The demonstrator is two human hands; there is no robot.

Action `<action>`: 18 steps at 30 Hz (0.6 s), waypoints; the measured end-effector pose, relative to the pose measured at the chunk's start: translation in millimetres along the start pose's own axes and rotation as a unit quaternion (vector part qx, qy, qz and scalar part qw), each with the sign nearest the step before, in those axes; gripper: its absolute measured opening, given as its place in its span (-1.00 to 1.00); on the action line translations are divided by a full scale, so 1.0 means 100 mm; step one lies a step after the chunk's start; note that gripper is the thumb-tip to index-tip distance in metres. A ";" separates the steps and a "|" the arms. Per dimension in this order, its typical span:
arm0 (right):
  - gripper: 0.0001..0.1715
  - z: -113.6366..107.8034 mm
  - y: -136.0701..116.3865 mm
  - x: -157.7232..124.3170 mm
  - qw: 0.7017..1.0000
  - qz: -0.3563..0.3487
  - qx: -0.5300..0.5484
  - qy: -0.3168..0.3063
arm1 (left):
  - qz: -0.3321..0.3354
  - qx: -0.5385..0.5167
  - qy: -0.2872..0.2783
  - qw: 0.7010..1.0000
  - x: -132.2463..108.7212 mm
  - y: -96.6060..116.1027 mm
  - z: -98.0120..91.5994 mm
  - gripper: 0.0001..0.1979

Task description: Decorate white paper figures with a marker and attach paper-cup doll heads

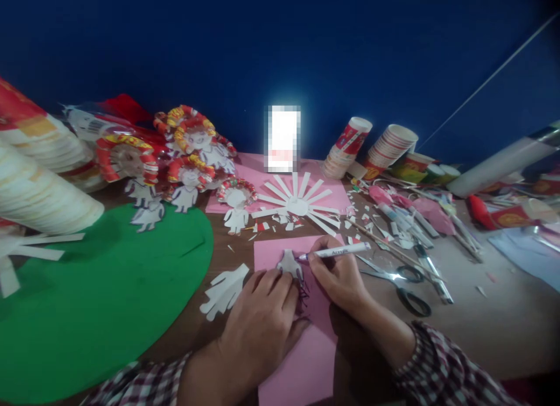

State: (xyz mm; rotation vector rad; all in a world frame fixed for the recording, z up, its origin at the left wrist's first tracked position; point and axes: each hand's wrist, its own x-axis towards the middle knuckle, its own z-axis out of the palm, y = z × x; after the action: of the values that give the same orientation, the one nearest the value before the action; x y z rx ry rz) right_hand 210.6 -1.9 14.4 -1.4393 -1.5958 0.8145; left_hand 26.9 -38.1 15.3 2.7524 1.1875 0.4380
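My right hand [339, 277] is closed round a white acrylic marker [341, 250], its tip at the edge of a small white paper figure cutout [289, 263]. My left hand [262, 315] lies over the lower part of that cutout with its fingers laid out, pressing it down. Beneath both is a pink sheet [301, 359] with dark marker strokes near my left fingertips. Dark lines run along parts of the cutout's edge. Left of the sheet lie more plain white paper figures [224, 290], overlapping.
A green round sheet [109, 301] covers the left side. Behind stand paper dolls [186, 184] with red-yellow rings and a white paper-strip wheel [297, 205]. Scissors [406, 283] and markers [431, 272] lie at right, with paper cups [389, 146] and a bright phone [283, 139] further back.
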 end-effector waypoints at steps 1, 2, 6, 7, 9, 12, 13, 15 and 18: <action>-0.92 0.00 0.00 0.00 1.000 0.001 -0.005 0.002 | 0.000 0.002 0.001 1.000 0.00 0.00 0.00 -0.65; -0.92 0.00 0.01 0.00 1.000 0.004 -0.010 0.002 | 0.001 0.004 0.004 1.000 0.01 0.00 0.00 -0.65; -0.93 0.00 0.00 -0.01 1.000 0.016 -0.013 -0.010 | 0.013 0.012 0.022 1.000 0.01 -0.01 0.00 -0.65; -0.93 0.00 -0.01 -0.01 1.000 0.014 -0.011 -0.010 | 0.015 0.013 0.025 0.999 0.01 -0.01 0.00 -0.65; -0.93 0.00 -0.03 0.00 1.000 0.003 -0.011 -0.005 | 0.017 0.015 0.026 0.999 0.01 -0.01 0.00 -0.64; -0.92 0.01 -0.04 0.01 1.000 -0.010 -0.018 -0.004 | 0.015 0.016 0.018 1.000 0.01 -0.01 -0.01 -0.65; -0.92 0.01 -0.04 0.01 1.000 -0.012 -0.023 -0.004 | 0.014 0.016 0.016 1.000 0.01 -0.01 -0.01 -0.66; -0.92 0.01 -0.04 0.01 0.999 -0.012 -0.032 -0.001 | 0.014 0.015 0.015 1.000 0.01 -0.01 -0.01 -0.66; -0.93 0.01 -0.04 0.01 0.999 -0.011 -0.036 0.000 | 0.017 0.015 0.020 1.000 0.01 -0.01 -0.01 -0.65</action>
State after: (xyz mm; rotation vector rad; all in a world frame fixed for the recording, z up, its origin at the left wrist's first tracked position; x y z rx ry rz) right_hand 208.2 -1.3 18.0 -1.4695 -1.6523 0.7520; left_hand 26.7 -36.4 16.2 2.8060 1.1686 0.4834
